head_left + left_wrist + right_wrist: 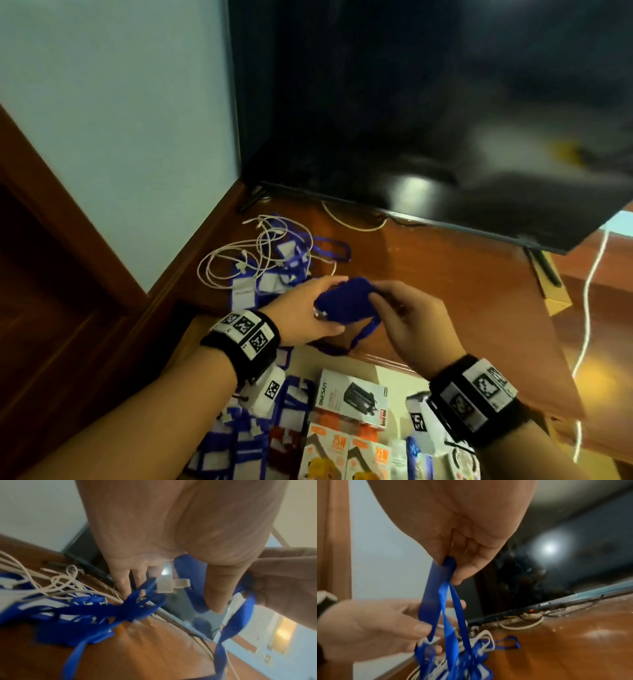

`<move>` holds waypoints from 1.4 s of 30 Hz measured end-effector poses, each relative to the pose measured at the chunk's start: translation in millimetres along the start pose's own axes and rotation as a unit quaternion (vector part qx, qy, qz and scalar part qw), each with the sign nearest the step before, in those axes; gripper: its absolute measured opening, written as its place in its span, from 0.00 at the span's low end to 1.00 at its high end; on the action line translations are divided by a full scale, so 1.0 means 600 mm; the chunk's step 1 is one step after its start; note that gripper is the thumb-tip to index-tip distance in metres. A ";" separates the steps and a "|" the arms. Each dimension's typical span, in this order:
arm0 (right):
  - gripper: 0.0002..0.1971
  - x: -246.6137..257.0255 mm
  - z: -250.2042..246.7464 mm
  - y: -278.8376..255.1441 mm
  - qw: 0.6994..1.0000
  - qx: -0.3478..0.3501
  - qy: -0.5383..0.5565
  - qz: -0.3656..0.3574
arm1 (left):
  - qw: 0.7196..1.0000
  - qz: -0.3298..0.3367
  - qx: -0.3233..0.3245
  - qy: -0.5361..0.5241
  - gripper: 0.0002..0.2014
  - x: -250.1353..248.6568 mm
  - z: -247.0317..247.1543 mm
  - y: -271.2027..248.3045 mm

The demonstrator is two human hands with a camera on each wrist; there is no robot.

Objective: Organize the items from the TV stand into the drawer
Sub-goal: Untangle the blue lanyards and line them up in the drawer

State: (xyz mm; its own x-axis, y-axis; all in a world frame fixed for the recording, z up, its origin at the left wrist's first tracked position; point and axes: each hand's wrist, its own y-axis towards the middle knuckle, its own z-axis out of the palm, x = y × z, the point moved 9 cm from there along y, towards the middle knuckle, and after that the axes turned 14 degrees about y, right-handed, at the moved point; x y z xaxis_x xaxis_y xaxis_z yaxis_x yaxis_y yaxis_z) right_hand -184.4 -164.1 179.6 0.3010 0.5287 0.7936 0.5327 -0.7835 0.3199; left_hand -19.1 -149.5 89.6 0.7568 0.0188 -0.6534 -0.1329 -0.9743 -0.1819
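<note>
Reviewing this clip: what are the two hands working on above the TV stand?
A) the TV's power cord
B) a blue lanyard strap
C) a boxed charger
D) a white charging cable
B: the right hand pinches a blue lanyard strap while the left hand holds the wound part of it; the white cables lie untouched on the TV stand.

bright blue lanyard (pixel 342 301), white cables (pixel 253 250) tangled, reddish-brown wooden tv stand (pixel 428 267), black glossy tv (pixel 411 102), black wristbands (pixel 239 337) with black-and-white square markers, orange-and-white boxes (pixel 346 455)
</note>
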 end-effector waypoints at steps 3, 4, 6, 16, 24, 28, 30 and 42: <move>0.10 -0.004 -0.038 0.015 0.999 -0.031 -0.009 0.034 | 0.999 -0.016 -0.001 -0.038 0.19 0.002 0.008 0.030; 0.10 -0.010 -0.047 0.018 0.998 -0.041 -0.018 0.044 | 0.999 -0.029 -0.011 -0.031 0.13 0.012 0.010 0.039; 0.12 -0.023 -0.060 0.023 0.996 -0.055 -0.029 0.064 | 0.998 -0.057 -0.033 0.006 0.09 0.033 0.011 0.054; 0.05 -0.070 -0.134 0.040 0.975 -0.165 -0.059 0.133 | 0.958 -0.188 -0.168 0.135 0.09 0.112 -0.042 0.056; 0.03 -0.045 -0.223 0.061 0.955 -0.265 -0.018 0.130 | 0.951 -0.231 -0.170 0.119 0.14 0.134 -0.116 0.099; 0.06 -0.041 -0.268 0.052 0.937 -0.325 0.025 0.127 | 0.943 -0.233 -0.199 0.128 0.12 0.138 -0.180 0.110; 0.11 -0.049 -0.297 0.042 0.919 -0.370 0.049 0.122 | 0.942 -0.216 -0.218 0.136 0.11 0.135 -0.211 0.109; 0.17 0.014 -0.352 0.036 0.899 -0.404 0.161 0.040 | 0.973 -0.138 -0.165 -0.083 0.31 0.098 -0.303 0.137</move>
State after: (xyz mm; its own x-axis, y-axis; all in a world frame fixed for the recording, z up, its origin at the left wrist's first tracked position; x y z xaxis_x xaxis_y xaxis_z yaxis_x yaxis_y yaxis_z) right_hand -337.7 -245.6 302.5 -0.0019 0.4404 0.8978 -0.2693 -0.8649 0.4237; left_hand 130.9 -269.5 169.6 0.6176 0.2985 -0.7276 0.2942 -0.9457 -0.1383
